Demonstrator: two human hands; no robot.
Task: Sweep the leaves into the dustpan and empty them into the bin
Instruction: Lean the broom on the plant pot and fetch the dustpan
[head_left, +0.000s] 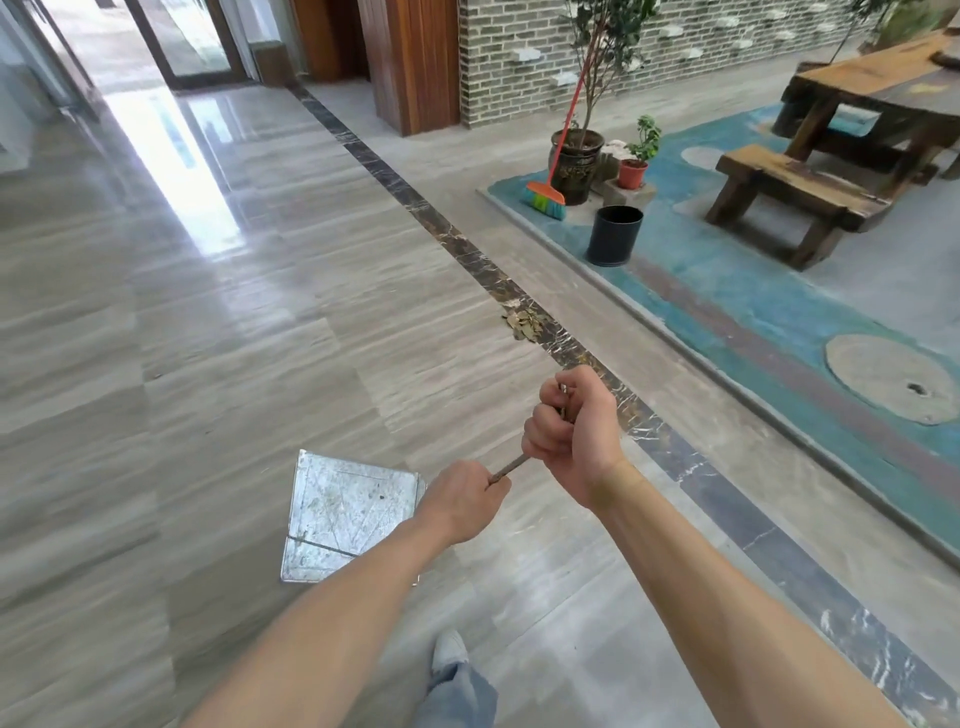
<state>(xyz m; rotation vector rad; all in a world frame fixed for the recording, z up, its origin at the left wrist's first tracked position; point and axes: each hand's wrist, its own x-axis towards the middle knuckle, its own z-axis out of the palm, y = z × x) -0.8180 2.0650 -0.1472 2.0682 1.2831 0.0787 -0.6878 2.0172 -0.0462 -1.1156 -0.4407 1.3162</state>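
Dry brown leaves lie ahead unswept. Both hands, left hand and right hand, are clenched around the thin handle, so the flat metal dustpan is carried low.

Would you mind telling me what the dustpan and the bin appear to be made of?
The dustpan looks like bare sheet metal: silvery, scratched, dully reflective, with folded edges. The bin is matte black with smooth walls, probably plastic, though painted metal can't be ruled out.

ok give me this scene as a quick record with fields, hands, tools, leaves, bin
left hand: closed on the dustpan handle
right hand: closed on the same handle, higher up
dustpan: metal, no leaves visible in it
leaves: small pile on the dark floor strip, ahead of the hands
broom: leaning at the plant pot, unheld
bin: black, upright, on the blue mat's edge
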